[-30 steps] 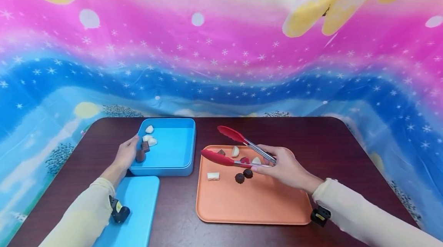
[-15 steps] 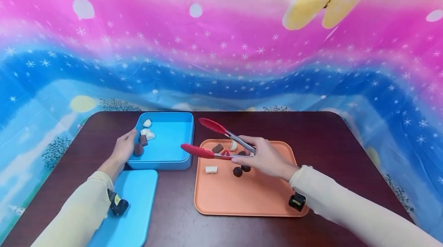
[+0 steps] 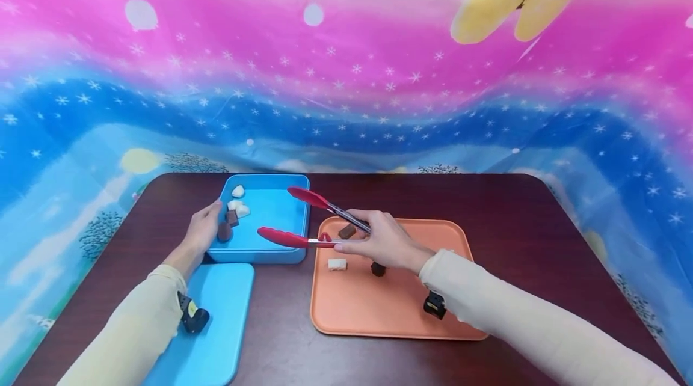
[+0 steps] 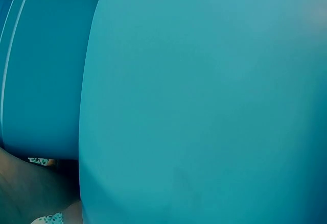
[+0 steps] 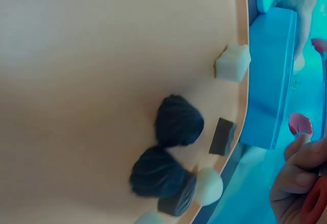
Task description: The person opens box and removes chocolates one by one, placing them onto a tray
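Note:
My right hand (image 3: 381,242) grips a pair of tongs (image 3: 287,237) with red scalloped tips and metal arms. The tips stand wide apart, with nothing seen between them. They hang over the right part of a blue box (image 3: 271,255). A small red part shows beside the lower arm; its kind is unclear. My left hand (image 3: 200,232) holds the box's left wall at the rim. Along that side lie a brown egg-shaped chocolate (image 3: 224,231), a square brown chocolate (image 3: 232,217) and several white pieces (image 3: 238,191).
An orange tray (image 3: 379,320) carries dark ridged chocolates (image 5: 179,122), a white block (image 3: 337,264), a brown piece (image 3: 347,231) and a round white piece (image 5: 208,187). A blue lid (image 3: 222,326) lies before the box, under my left forearm. The dark table (image 3: 281,338) ends at a printed cloth (image 3: 346,85).
My right hand has carried the spread tongs leftward, from over the tray to over the box's right side. The left hand has stayed at the box's left wall.

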The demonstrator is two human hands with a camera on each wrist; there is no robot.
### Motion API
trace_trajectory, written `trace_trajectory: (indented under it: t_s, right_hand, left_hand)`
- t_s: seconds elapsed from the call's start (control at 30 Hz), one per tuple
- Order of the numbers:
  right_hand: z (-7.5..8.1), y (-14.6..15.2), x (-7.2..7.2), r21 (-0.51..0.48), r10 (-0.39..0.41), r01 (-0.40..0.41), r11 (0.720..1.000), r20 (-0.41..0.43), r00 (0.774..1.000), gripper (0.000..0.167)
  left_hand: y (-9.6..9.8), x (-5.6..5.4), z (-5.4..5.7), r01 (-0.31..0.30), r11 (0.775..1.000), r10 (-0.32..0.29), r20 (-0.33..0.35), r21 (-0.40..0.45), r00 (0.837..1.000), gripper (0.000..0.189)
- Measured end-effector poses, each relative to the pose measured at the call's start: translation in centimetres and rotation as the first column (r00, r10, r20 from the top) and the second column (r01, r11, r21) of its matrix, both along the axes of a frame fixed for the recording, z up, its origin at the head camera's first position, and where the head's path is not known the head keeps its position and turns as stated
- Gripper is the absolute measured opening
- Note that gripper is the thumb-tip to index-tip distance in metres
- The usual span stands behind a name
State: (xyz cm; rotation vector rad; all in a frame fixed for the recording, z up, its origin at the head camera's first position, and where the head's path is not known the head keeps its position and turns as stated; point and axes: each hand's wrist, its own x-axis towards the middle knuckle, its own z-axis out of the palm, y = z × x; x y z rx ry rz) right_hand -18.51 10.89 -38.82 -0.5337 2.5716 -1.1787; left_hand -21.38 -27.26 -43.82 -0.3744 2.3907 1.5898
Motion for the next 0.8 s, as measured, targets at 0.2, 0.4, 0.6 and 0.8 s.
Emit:
trace_trajectory:
  t_s: [0.2, 0.4, 0.6, 0.8]
  right_hand:
    - [0.0, -2.0, -0.9, 0.036, 0.001, 0.0, 0.999, -0.007, 1.0, 0.078]
    - [-0.5, -3.7, -2.2, 0.111, 0.014, -0.009, 0.994, -0.043, 0.999, 0.087]
    - [-0.9, -5.8, -3.0, 0.155, 0.011, -0.004, 0.988, -0.042, 0.999, 0.089]
    - [-0.9, -7.5, -3.8, 0.255, 0.015, 0.018, 0.967, -0.128, 0.992, 0.093]
  left_hand:
    - [0.3, 0.0, 0.1, -0.01, 1.0, 0.01, 0.001, 0.009, 1.0, 0.067]
    - [0.3, -0.1, 0.1, -0.014, 1.0, 0.014, 0.007, -0.003, 1.0, 0.067]
    - [0.4, 0.0, -0.2, -0.029, 1.0, 0.029, -0.006, -0.002, 1.0, 0.068]
    - [0.4, -0.1, -0.3, -0.046, 0.999, 0.046, -0.014, 0.002, 0.999, 0.068]
